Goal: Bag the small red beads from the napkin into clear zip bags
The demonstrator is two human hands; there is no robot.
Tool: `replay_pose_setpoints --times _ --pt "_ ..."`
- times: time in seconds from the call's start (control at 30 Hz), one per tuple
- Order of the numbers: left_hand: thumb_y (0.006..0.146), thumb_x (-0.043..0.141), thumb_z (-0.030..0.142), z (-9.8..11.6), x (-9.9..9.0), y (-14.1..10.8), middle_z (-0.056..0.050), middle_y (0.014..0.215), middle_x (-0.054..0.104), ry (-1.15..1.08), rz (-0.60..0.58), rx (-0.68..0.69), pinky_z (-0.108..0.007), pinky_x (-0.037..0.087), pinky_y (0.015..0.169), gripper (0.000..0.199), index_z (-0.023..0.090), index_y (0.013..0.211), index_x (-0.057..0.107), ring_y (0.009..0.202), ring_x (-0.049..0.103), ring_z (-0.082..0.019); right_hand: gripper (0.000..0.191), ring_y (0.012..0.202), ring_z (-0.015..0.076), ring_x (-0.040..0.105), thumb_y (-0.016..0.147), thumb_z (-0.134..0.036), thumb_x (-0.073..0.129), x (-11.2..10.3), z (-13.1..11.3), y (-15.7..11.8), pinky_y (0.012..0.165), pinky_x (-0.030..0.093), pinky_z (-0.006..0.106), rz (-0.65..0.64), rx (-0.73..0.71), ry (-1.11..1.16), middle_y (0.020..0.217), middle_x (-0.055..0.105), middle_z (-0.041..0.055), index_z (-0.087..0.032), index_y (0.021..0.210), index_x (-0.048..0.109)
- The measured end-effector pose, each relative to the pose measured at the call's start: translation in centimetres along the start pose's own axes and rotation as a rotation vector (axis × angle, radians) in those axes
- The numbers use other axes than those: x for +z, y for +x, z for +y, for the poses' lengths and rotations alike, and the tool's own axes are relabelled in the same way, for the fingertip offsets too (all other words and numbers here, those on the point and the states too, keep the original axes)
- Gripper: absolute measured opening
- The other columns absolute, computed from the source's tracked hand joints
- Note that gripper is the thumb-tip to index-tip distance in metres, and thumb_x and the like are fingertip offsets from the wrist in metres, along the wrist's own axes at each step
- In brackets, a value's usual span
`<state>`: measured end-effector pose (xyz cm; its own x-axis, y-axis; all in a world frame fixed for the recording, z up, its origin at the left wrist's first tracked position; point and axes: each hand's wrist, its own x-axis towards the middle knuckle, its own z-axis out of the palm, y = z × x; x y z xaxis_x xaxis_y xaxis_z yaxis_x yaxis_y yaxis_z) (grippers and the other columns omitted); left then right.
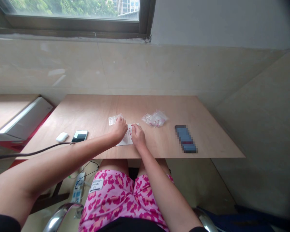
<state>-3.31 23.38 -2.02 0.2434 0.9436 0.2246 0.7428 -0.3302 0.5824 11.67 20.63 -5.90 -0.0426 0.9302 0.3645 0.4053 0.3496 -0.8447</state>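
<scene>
A white sheet (127, 140) lies near the front middle of the table, with several small dark-red pieces (130, 130) on it. My left hand (120, 128) is over the sheet's left side, its fingers curled closed; what they hold is hidden. Just behind it lies a flat clear plastic bag (112, 120), partly covered by that hand. My right hand (138, 135) rests on the sheet's right edge beside the red pieces. Its thumb and fingers are drawn together, and anything between them is too small to make out.
A crumpled clear bag with pinkish-red bits (156, 119) lies right of the sheet. Farther right is a dark phone (186, 139), pixelated. On the left are a white earbud case (62, 137) and another phone (80, 136). A black cable (36, 151) crosses the table's left side.
</scene>
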Motion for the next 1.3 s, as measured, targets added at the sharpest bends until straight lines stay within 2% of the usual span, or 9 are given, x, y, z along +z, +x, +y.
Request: replay_pose_setpoints --times 0.23,0.47,0.77,0.9,1.03,1.13,1.3 --pt "0.095 0.056 0.046 0.2 0.0 0.0 -0.023 0.088 0.066 -0.045 0.035 0.020 -0.059 0.022 0.106 0.036 0.018 0.082 0.075 0.117 0.050 -0.048 0.030 0.097 0.0253 0.061 0.107 -0.029 0.038 0.0 -0.1 0.0 0.093 0.045 0.035 -0.003 -0.043 -0.028 0.096 0.069 0.0084 -0.022 0.099 0.066" --pt "0.094 0.055 0.041 0.1 -0.4 -0.1 -0.027 0.092 0.066 -0.027 0.047 0.044 -0.063 0.014 0.111 0.036 0.015 0.077 0.072 0.125 0.046 -0.052 0.029 0.099 0.0253 0.060 0.107 -0.029 0.039 0.2 0.0 0.1 0.096 0.044 0.036 -0.010 -0.039 -0.038 0.099 0.069 0.0088 -0.022 0.099 0.065" --pt "0.094 0.058 0.041 0.1 -0.5 -0.5 -0.025 0.086 0.066 0.046 0.089 0.065 -0.064 0.024 0.106 0.034 0.015 0.077 0.073 0.114 0.054 -0.049 0.028 0.098 0.0253 0.060 0.107 -0.030 0.039 -0.1 -0.6 0.0 0.094 0.045 0.035 -0.002 -0.061 -0.042 0.097 0.068 0.0085 -0.022 0.099 0.064" --pt "0.097 0.053 0.033 0.6 -0.7 -0.6 -0.026 0.082 0.066 0.177 0.030 0.053 -0.064 0.028 0.102 0.034 0.013 0.078 0.073 0.108 0.058 -0.049 0.028 0.098 0.0254 0.060 0.107 -0.028 0.039 -0.1 -0.7 0.0 0.095 0.045 0.036 -0.012 -0.064 -0.044 0.097 0.068 0.0091 -0.021 0.100 0.065" --pt "0.098 0.046 0.017 1.4 -1.1 -0.8 -0.030 0.097 0.068 0.376 -0.072 0.035 -0.063 0.033 0.100 0.030 0.008 0.090 0.074 0.110 0.059 -0.046 0.026 0.099 0.0251 0.061 0.106 -0.026 0.041 0.0 -0.7 0.0 0.096 0.045 0.036 -0.003 -0.069 -0.075 0.100 0.069 0.0090 -0.021 0.099 0.065" --pt "0.096 0.043 0.007 1.9 -1.6 -0.9 -0.031 0.099 0.068 0.532 -0.152 0.015 -0.058 0.040 0.093 0.030 0.003 0.095 0.073 0.104 0.062 -0.043 0.024 0.101 0.0248 0.061 0.106 -0.026 0.042 0.1 -0.6 0.0 0.097 0.045 0.035 -0.001 -0.071 -0.100 0.100 0.069 0.0085 -0.021 0.099 0.064" --pt "0.095 0.050 0.006 2.4 -2.5 -0.8 -0.031 0.103 0.068 0.718 -0.232 0.009 -0.052 0.043 0.089 0.022 0.002 0.103 0.071 0.104 0.065 -0.041 0.028 0.100 0.0248 0.062 0.107 -0.029 0.040 0.2 -0.3 0.0 0.098 0.046 0.036 0.004 -0.075 -0.081 0.099 0.069 0.0083 -0.021 0.099 0.065"
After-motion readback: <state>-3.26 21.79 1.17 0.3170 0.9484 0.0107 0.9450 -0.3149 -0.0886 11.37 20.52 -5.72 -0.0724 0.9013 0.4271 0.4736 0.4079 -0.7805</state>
